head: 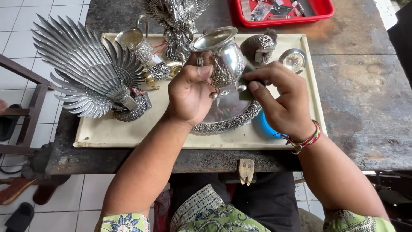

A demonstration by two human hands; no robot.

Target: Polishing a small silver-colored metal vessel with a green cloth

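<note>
Meanwhile, a person's left hand (189, 92) gripped a small embossed silver pot (223, 58) by its body, fingers closed round the side, holding it tilted above an ornate round silver platter (223, 122) near the front edge of a cream tray (128, 133). The right hand (281, 101) pinched a dark green cloth (248, 71) against the pot's flank, its fingers closed on the fabric. The pot looked rigid and fairly light, its polished metal likely slippery and easily dented or smudged; the embossed band round the belly and the narrow neck seemed the surest places to hold, rather than the little ball feet. A blue round object (264, 126) showed under the right wrist at the tray's front right. A silver feathered fan ornament (86, 64) filled the tray's left side, with a winged silver figure (178, 21) at the back edge and a small silver dish (293, 59) at the back right corner. Beyond the tray, at the worn workbench's (365, 107) far edge, stood a red plastic tray (324, 10) of clear packets; any labels were too small to tell.
</note>
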